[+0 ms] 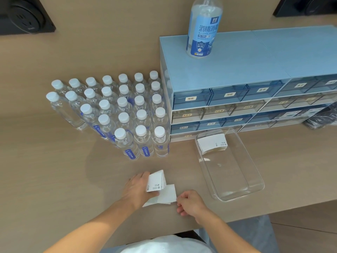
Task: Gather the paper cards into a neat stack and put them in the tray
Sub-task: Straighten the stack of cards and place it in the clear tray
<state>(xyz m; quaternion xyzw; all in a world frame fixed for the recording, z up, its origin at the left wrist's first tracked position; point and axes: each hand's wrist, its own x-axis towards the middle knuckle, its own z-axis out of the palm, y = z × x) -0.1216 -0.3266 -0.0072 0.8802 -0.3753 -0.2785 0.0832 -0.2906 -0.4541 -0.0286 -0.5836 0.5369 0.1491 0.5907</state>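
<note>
- Near the front edge of the table [54,161], at 6 o'clock in my view, my left hand [138,187] grips a stack of cards [156,181], thumb on one side and fingers on the other, the stack tilted up on edge.
- Loose cards [166,195] lie flat on the table just below and to the right of that stack, touching or nearly touching it.
- My right hand [190,201] rests at 5 o'clock with fingers curled, fingertips pinching or touching the right edge of the loose cards; I cannot tell whether a card is actually lifted.
- At 3 o'clock from my hands stands the clear tray [255,187]. A second stack of cards [212,143] already lies in its far end, at 1 o'clock. The near part of the tray is bare.
- Handling judgement: the cards are light, thin and smooth, so they will slide over each other and fan out easily. They bend under pressure and crease if squeezed hard.
- Recommended hold: grip the stack across its short edges with moderate pressure, then tap its long edge on the table to square it.
- For the flat cards, slide a fingertip under a corner, or drag them to the table edge, since they lie flush and resist pinching.
- Water bottles [124,114] stand at 11 o'clock, and a drawer cabinet [237,70] at 1 o'clock, both well apart from my hands.
</note>
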